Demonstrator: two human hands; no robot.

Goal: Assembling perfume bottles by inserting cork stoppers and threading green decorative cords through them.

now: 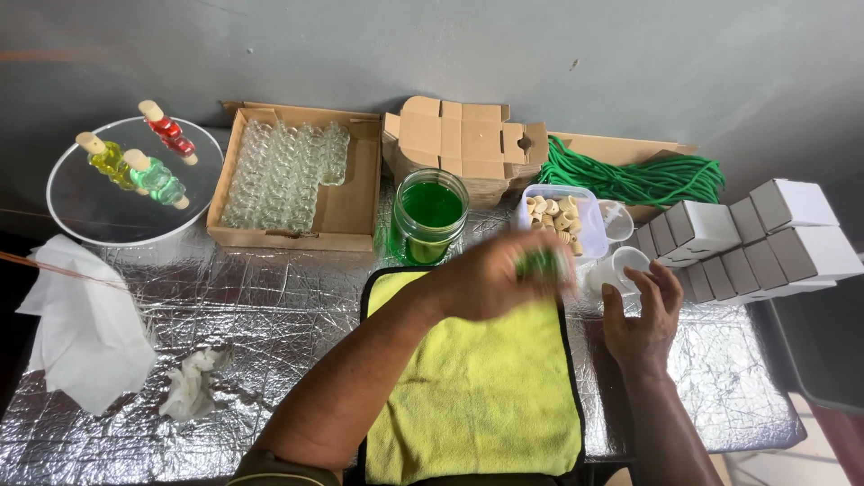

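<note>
Head view puts your yellow towel (477, 387) nearest you, soft and napped, lying flat on the crinkled silver foil cover of the table (270, 315). Your left hand (490, 274) hovers over the towel's far edge, fingers curled round a small green bottle (542, 263); it is blurred, so you cannot tell its shape exactly. Your right hand (643, 315) sits just past the towel's right edge, fingers loosely spread and holding nothing, fingertips near a small white cup (621, 265). Beyond your hands stand a glass jar of green liquid (430, 214) and a clear plastic tub of pale corks (558, 216). Crumpled white tissue (85, 324) lies on open foil to the left. Farther back sit a cardboard tray of empty glass bottles (288, 171), folded cardboard boxes (463, 144), coiled green cord (639, 178), and white boxes (756, 238) crowding the right edge.
</note>
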